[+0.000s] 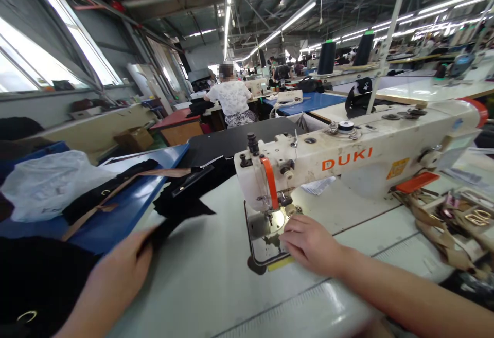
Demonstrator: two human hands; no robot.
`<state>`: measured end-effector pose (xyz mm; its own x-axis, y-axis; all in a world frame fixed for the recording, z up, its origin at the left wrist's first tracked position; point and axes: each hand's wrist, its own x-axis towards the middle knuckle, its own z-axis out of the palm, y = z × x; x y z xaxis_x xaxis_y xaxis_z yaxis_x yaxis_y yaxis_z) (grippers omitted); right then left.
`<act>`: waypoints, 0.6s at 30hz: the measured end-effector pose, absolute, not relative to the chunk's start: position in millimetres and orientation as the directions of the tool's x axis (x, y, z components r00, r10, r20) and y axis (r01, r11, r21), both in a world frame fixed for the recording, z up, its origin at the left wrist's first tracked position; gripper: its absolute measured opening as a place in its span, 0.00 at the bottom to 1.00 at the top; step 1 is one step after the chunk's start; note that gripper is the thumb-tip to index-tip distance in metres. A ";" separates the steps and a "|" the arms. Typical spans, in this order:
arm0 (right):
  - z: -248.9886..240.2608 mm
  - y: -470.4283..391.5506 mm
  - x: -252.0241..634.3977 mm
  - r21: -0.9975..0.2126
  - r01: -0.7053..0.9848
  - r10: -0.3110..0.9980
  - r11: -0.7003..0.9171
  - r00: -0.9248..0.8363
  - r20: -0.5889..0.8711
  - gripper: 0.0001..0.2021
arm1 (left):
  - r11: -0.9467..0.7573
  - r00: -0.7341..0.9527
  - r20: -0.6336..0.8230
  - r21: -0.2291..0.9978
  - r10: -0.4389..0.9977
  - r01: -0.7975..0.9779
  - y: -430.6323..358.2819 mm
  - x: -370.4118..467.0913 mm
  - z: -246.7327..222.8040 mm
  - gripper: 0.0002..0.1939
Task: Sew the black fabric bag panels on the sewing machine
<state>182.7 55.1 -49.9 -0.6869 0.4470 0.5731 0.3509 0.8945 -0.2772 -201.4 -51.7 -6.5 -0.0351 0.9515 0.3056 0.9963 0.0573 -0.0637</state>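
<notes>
My left hand (118, 271) is closed on a piece of black fabric (183, 194), which is lifted at the left of the sewing machine (309, 158). A dark strip with a small metal part lies along the fabric's upper side. By the needle area, my right hand (312, 245) has its fingers pinched together at the right edge of the shiny needle plate (276, 219). Whatever those fingertips hold, if anything, is hidden. An orange guard (269, 182) stands at the front of the machine head, above the plate.
At left, a blue surface (139, 204) carries a plastic bag (57, 183) and black fabric with a tan strap. More black fabric (38, 281) lies lower left. Tan straps (440, 235) and a tray of metal rings (476, 218) sit at right. A person (230, 96) works ahead.
</notes>
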 end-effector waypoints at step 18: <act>-38.7 178.0 244.6 -0.211 0.849 0.872 0.484 -0.447 0.201 0.19 | 0.267 -0.257 0.401 0.031 0.879 0.963 141.7 -166.7 -22.6 0.37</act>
<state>244.6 178.0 -38.7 -0.4470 0.8717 0.2009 0.8493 0.4840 -0.2108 -166.7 141.7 -22.6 -0.2569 0.8794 0.4008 0.9631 0.2673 0.0310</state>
